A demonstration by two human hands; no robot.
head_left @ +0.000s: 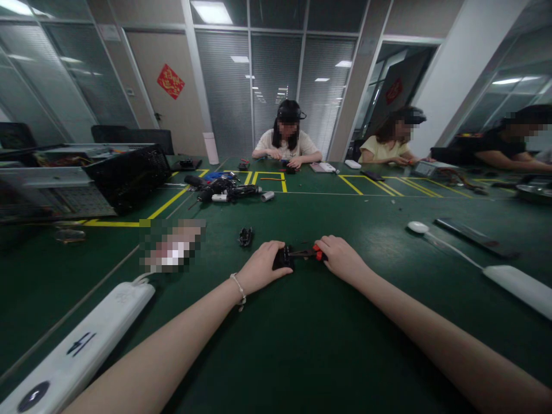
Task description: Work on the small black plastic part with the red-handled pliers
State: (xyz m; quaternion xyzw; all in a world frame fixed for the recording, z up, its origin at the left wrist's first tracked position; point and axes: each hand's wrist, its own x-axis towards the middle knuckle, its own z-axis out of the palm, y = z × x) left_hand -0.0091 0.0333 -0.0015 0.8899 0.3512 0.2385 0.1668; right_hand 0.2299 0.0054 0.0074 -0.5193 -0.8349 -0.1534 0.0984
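Note:
My left hand (264, 267) is closed around a small black part (283, 259), holding it on the green table. Its exact kind is hard to make out. My right hand (340, 253) grips the red handles of a pair of pliers (308, 253). The dark jaws point left and reach the edge of the black part. Whether they bite on it is too small to tell. Another small black part (245, 236), open-looking, lies a little beyond my left hand.
White power strips lie at left (107, 322) and right (517, 282). Tools and cables (219, 187) are piled beyond my hands. An opened computer case (125, 178) stands at far left, a dark flat object (474, 237) at right. Several people sit across the green table (293, 345).

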